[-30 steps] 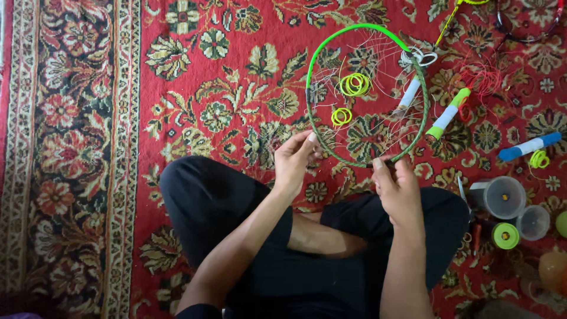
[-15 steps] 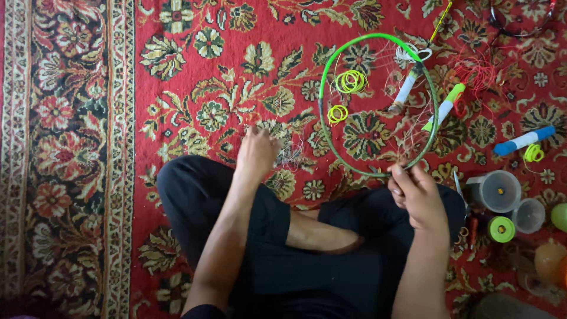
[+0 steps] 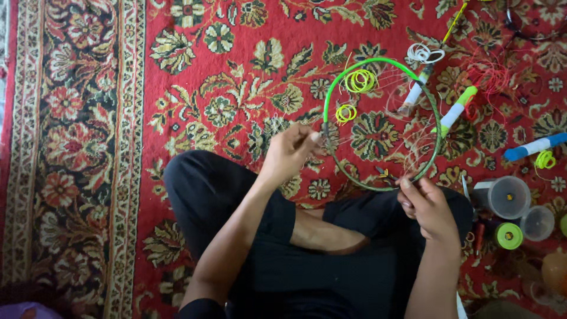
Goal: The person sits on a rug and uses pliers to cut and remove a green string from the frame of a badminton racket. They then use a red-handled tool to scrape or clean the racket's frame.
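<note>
A round hoop (image 3: 378, 62), partly wrapped in bright green, is held over a red patterned carpet above my crossed legs in black trousers (image 3: 236, 195). Thin pale thread runs across its inside. My right hand (image 3: 428, 207) grips the hoop's near rim. My left hand (image 3: 289, 150) is just left of the hoop with fingers pinched, apparently on a thin thread; the thread itself is too fine to make out clearly. Small yellow-green rings (image 3: 359, 81) lie on the carpet inside the hoop's outline.
To the right lie a white-and-green marker (image 3: 455, 109), a blue-and-white tube (image 3: 534, 146), tangled red thread (image 3: 490, 77), clear plastic cups (image 3: 508, 197) and a green spool (image 3: 509, 235). White rings (image 3: 425, 54) sit near the hoop's top. The carpet's dark border (image 3: 77, 147) runs along the left.
My left hand left the hoop's near rim, swung out to the left, and has come back close to the hoop's left side with fingers pinched. My right hand kept its grip.
</note>
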